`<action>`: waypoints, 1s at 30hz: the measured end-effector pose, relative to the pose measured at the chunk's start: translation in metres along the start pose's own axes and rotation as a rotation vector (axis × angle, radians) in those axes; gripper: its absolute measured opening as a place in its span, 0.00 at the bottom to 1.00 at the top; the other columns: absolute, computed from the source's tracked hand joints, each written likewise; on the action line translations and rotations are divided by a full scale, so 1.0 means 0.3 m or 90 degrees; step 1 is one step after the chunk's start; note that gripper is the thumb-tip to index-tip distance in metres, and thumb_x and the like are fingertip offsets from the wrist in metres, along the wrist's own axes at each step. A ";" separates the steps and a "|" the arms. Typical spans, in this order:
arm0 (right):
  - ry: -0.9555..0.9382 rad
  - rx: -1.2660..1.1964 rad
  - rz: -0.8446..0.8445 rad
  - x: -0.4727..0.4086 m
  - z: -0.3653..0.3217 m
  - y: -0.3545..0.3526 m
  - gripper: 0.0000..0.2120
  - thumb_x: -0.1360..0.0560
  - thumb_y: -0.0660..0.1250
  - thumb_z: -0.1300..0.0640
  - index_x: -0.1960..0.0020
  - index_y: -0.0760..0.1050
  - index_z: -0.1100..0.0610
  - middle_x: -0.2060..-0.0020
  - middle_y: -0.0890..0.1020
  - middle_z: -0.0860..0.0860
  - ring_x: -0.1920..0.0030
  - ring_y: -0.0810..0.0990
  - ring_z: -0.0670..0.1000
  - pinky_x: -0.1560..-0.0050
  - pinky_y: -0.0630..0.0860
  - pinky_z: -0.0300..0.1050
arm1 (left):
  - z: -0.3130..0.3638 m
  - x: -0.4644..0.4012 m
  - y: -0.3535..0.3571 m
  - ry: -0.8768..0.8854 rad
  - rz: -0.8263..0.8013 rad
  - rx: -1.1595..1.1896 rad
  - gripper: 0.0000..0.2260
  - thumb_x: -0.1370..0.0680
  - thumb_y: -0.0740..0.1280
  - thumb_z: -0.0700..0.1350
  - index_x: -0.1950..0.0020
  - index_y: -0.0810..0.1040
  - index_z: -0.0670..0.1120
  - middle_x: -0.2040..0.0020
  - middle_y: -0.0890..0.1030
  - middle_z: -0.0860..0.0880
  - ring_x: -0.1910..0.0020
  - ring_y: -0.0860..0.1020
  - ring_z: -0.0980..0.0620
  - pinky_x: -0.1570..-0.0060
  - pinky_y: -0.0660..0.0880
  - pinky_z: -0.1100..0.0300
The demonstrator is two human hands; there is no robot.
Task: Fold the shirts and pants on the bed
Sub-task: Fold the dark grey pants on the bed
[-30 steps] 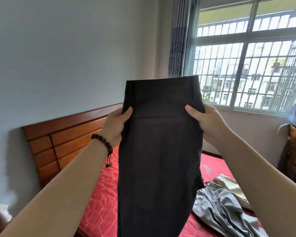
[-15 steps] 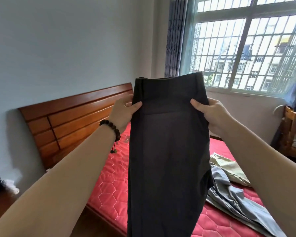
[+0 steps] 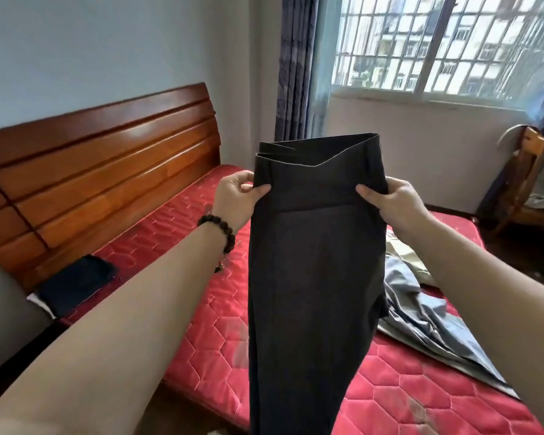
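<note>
Dark pants point(image 3: 314, 262) hang over the red bed point(image 3: 201, 309), left hand point(image 3: 237, 196) and right hand point(image 3: 390, 202) each pinching a waistband side. They look soft, light and limp (no stiffness), so the waistband corners seem the surest hold.

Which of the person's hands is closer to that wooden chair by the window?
The right hand. It grips the right edge of the dark pants, on the side toward the wooden chair. The left hand grips the opposite edge, toward the headboard.
</note>
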State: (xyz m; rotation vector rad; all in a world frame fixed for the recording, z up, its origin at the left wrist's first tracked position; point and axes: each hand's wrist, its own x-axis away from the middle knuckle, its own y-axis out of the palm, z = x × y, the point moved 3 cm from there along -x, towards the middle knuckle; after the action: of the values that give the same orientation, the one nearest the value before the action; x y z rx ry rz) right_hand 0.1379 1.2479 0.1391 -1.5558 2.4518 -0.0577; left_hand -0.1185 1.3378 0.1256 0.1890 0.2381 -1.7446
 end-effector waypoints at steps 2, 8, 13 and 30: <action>0.019 0.019 0.028 -0.119 0.101 0.052 0.03 0.27 0.73 0.59 0.55 0.82 0.52 0.57 0.85 0.51 0.56 0.83 0.52 0.49 0.81 0.49 | -0.130 -0.133 0.012 -0.016 -0.017 0.011 0.03 0.25 0.69 0.34 0.54 0.80 0.40 0.54 0.83 0.39 0.56 0.82 0.42 0.51 0.80 0.47; 0.115 0.104 0.105 -0.499 0.412 0.217 0.04 0.29 0.74 0.57 0.55 0.81 0.52 0.56 0.85 0.53 0.53 0.84 0.56 0.48 0.80 0.53 | -0.532 -0.530 0.048 -0.119 -0.041 -0.004 0.04 0.25 0.68 0.33 0.52 0.79 0.33 0.56 0.82 0.36 0.59 0.79 0.44 0.52 0.78 0.45; 0.163 0.176 0.079 -0.738 0.674 0.313 0.06 0.23 0.67 0.60 0.47 0.78 0.53 0.51 0.83 0.51 0.51 0.80 0.51 0.45 0.77 0.48 | -0.818 -0.756 0.093 -0.185 -0.049 -0.042 0.03 0.25 0.68 0.36 0.53 0.80 0.37 0.57 0.83 0.39 0.61 0.79 0.48 0.53 0.80 0.48; 0.213 0.343 0.097 -1.346 1.643 0.433 0.09 0.25 0.69 0.52 0.50 0.79 0.56 0.55 0.83 0.51 0.53 0.79 0.53 0.54 0.72 0.44 | -1.793 -1.249 0.374 -0.153 -0.034 -0.330 0.10 0.24 0.68 0.43 0.59 0.77 0.36 0.67 0.77 0.47 0.64 0.75 0.44 0.66 0.68 0.57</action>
State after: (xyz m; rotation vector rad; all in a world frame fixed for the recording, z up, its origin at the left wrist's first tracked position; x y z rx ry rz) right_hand 0.2948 1.7120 -0.2885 -1.1900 2.4835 -0.9347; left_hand 0.0582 1.8149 -0.3028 -0.4045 0.5106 -1.6812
